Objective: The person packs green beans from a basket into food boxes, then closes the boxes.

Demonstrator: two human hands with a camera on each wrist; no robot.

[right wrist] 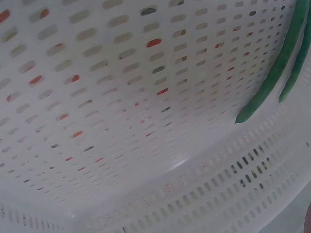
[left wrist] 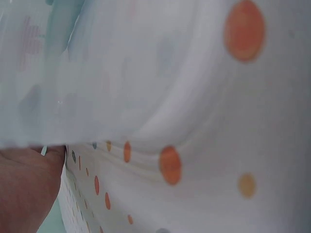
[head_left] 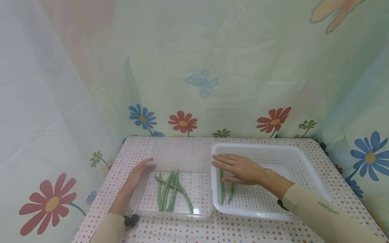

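Note:
A clear plastic container (head_left: 203, 213) stands at the left of the table with several green beans (head_left: 174, 189) lying in it. My left hand (head_left: 136, 175) lies along the container's left side, fingers extended toward its far left corner. To the right sits a white perforated basket (head_left: 273, 215), touching or close beside the container. Over its left part reaches my right hand (head_left: 243, 168), palm down, fingers stretched out to the left rim. Two green beans (right wrist: 272, 77) lie in the basket below that hand, partly hidden by it in the head view.
A dotted cloth (head_left: 237, 229) covers the table. The container's clear lid (head_left: 182, 148) is flipped back behind it. Flower-printed curtains (head_left: 231, 84) hang around the table's back and sides.

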